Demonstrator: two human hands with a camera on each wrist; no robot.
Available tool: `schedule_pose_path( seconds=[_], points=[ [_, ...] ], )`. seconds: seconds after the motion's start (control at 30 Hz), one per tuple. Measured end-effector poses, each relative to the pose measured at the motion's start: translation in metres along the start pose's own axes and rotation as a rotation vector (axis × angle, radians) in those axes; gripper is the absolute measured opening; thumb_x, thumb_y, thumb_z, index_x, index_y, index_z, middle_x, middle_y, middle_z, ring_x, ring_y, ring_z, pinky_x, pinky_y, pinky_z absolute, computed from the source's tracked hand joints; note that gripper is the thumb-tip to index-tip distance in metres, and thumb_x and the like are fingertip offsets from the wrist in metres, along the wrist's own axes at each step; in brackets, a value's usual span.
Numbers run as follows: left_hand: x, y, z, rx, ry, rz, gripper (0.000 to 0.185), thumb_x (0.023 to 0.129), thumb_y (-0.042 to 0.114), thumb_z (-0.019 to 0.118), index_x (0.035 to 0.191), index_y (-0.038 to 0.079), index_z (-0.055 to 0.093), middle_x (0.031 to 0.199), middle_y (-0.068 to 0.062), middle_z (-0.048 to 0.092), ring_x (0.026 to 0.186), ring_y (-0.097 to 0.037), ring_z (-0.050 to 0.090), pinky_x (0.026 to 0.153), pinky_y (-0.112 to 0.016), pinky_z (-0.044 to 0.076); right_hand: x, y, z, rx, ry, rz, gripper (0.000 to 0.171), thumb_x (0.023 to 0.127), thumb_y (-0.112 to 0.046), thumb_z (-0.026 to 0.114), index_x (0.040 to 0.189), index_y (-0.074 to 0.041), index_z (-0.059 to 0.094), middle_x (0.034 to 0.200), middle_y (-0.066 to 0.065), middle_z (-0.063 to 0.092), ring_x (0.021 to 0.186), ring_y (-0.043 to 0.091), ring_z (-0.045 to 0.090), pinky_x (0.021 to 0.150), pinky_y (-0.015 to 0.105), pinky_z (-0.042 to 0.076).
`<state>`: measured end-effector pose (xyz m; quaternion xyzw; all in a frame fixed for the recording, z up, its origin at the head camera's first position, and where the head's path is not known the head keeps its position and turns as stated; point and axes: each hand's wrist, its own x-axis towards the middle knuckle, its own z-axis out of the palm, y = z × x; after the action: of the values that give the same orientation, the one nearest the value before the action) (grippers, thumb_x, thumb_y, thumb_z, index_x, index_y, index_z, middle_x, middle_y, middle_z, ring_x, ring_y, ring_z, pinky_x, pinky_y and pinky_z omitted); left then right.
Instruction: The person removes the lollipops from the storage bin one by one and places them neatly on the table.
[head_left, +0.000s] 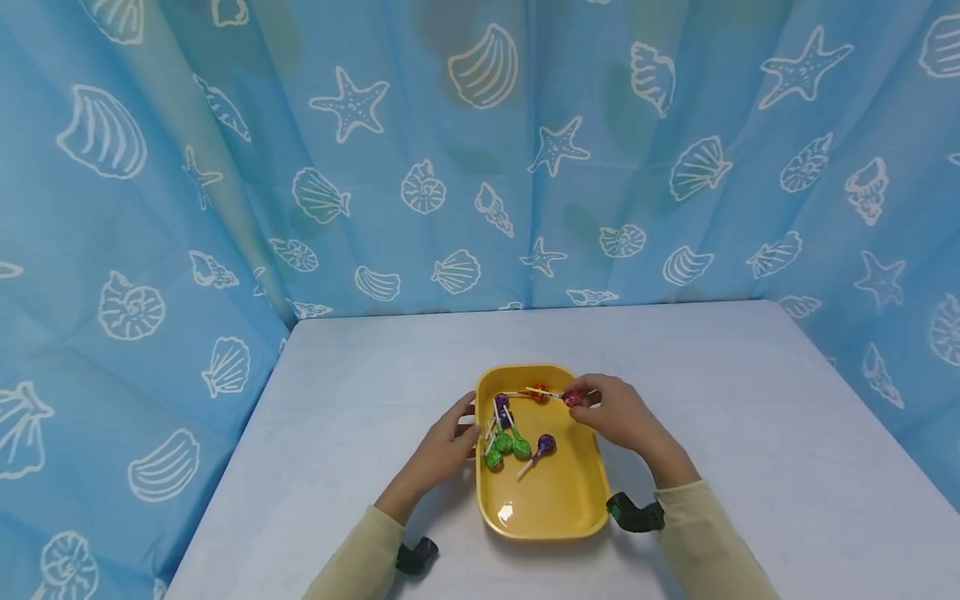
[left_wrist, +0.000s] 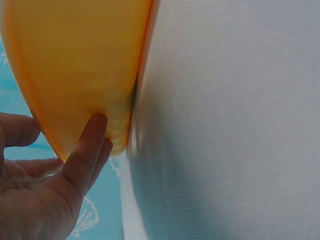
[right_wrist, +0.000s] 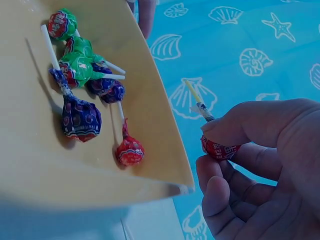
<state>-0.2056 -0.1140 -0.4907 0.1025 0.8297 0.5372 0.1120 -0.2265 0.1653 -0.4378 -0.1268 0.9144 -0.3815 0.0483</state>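
Observation:
My right hand [head_left: 611,412] pinches a red-wrapped lollipop [right_wrist: 220,148] by its round head, thumb against fingers, above the far right rim of a yellow tray [head_left: 555,500]. Its pale stick points left in the head view. At the tray's left side is my left hand [head_left: 444,446], its fairly straight fingers [left_wrist: 90,140] against the outer wall. Inside the tray lie a second red lollipop [right_wrist: 131,151] near the far end, green lollipops [head_left: 521,449] clustered at the left, and purple lollipops, one of them [head_left: 547,443] apart near the middle.
A white-covered table [head_left: 360,392] carries the tray. Behind and beside it hangs a blue curtain [head_left: 420,100] printed with shells and starfish. Black wrist devices [head_left: 636,512] sit at both sleeves, the right one close to the tray's right wall.

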Motion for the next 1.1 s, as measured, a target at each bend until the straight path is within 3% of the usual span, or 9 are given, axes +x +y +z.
schedule_pose_path(
  seconds=[0.53, 0.87, 1.1],
  points=[
    [0.000, -0.001, -0.001, -0.005, -0.004, 0.014, 0.058, 0.108, 0.014, 0.046, 0.161, 0.006, 0.024, 0.153, -0.023, 0.041, 0.131, -0.041, 0.052, 0.092, -0.036, 0.060, -0.014, 0.010, -0.008, -0.003, 0.024, 0.091, 0.030, 0.091, -0.012, 0.072, 0.119, -0.001, 0.069, 0.107, 0.009, 0.069, 0.102, 0.029, 0.063, 0.087, 0.045, 0.061],
    [0.002, 0.000, 0.000, -0.004, -0.020, 0.012, 0.058, 0.107, 0.014, 0.045, 0.161, 0.006, 0.024, 0.152, -0.022, 0.042, 0.131, -0.039, 0.053, 0.091, -0.035, 0.060, -0.027, 0.020, -0.014, -0.012, 0.039, 0.109, 0.032, 0.091, -0.012, 0.071, 0.121, -0.001, 0.068, 0.107, 0.008, 0.068, 0.100, 0.029, 0.062, 0.083, 0.043, 0.062],
    [0.000, 0.000, 0.000, -0.020, -0.013, 0.018, 0.058, 0.108, 0.013, 0.046, 0.161, 0.005, 0.024, 0.152, -0.024, 0.041, 0.130, -0.040, 0.053, 0.092, -0.036, 0.060, -0.031, 0.031, -0.019, -0.012, 0.043, 0.067, 0.033, 0.091, -0.009, 0.071, 0.122, 0.000, 0.068, 0.106, 0.008, 0.069, 0.100, 0.029, 0.064, 0.081, 0.042, 0.062]
  ],
)
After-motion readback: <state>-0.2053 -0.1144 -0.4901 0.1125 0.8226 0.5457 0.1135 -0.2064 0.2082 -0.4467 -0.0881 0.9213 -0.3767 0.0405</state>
